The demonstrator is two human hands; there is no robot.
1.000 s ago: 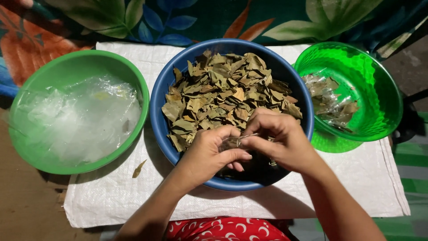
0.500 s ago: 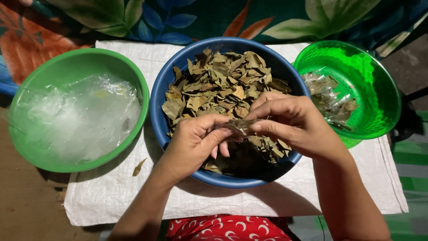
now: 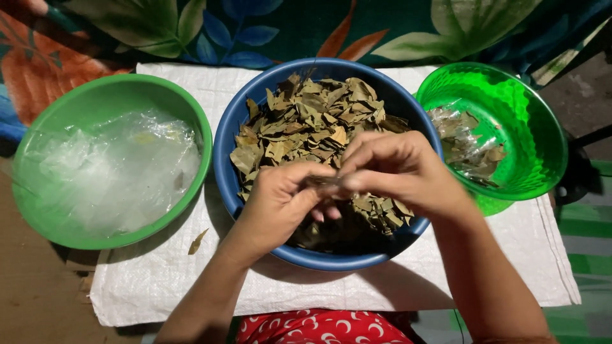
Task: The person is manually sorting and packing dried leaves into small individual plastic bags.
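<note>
The left hand (image 3: 280, 200) and right hand (image 3: 398, 169) met over the blue bowl (image 3: 224, 165), fingertips pinched together on a small dry leaf (image 3: 322, 181) held between them, just above the near half of the bowl. Beneath them the bowl was heaped with dried brown leaves (image 3: 306, 121). Left of the blue bowl stood a green bowl (image 3: 38, 210) holding clear plastic bags (image 3: 115, 169). Right of it, touching its rim, sat a translucent green basket (image 3: 529, 127) with filled packets (image 3: 462, 143). All rested on a white woven sack (image 3: 382, 290); one stray leaf (image 3: 197, 242) lay on it, left of the blue bowl.
</note>
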